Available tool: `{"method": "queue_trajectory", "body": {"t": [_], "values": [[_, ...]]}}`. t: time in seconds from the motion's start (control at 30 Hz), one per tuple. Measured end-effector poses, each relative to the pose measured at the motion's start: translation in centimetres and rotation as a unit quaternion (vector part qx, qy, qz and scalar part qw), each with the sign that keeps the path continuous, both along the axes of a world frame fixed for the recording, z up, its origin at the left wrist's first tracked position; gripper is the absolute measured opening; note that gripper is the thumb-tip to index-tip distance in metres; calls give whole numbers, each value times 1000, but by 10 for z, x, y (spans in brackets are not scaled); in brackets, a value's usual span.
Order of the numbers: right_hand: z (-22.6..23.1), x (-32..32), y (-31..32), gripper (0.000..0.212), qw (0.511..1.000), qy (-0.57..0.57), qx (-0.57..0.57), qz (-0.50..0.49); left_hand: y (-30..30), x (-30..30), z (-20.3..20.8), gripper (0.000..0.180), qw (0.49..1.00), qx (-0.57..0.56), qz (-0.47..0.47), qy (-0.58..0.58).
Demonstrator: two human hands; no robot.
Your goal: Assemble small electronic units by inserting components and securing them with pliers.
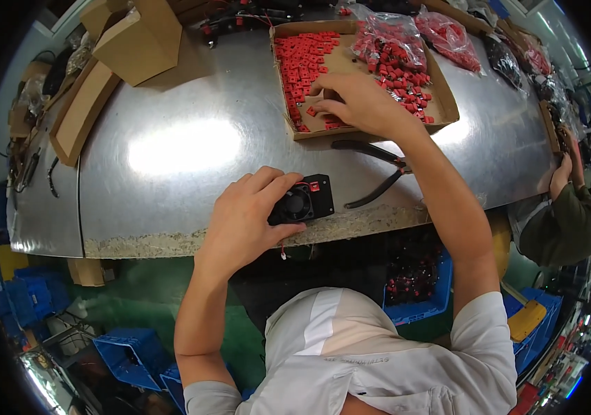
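Observation:
My left hand (243, 214) grips a small black fan (297, 201) mounted on a flat black plate, at the front edge of the metal bench. A small red part (315, 186) sits on the plate, with a thin red wire beside it. My right hand (361, 100) reaches over a shallow cardboard tray (452, 116). Its thumb and index finger are apart, close to loose small red parts (301, 59) in the tray's left side. Red plugs (412, 93) lie in the right side. Pliers with black handles (381, 189) rest between the tray and the fan.
An open cardboard box (140, 52) stands at the back left, near a long cardboard strip (84, 111). Bags of red parts (448, 38) lie at the back right. Blue crates (129, 356) stand on the floor. Another person's sleeve (565, 225) shows at the far right.

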State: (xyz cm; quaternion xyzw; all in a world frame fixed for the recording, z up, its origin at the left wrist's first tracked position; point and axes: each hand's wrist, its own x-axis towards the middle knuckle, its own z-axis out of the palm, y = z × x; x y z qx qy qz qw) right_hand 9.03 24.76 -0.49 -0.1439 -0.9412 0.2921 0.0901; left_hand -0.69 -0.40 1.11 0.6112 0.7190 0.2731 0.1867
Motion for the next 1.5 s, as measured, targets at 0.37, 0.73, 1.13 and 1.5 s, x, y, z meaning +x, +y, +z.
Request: {"method": "queue_trajectory", "body": {"t": [0.37,0.73,1.13,1.5], "values": [[5,19,-24,18,993,110,47,1,1,1,0,62,1000,-10,-6,-5],[11,67,-96,16,996,67,55,36,0,2,0,62,1000,-10,2,-9],[15,65,-106,17,991,45,115,59,0,4,-3,59,1000,13,2,7],[27,113,-84,57,997,13,75,22,0,4,-2,61,1000,-12,3,2]]}}
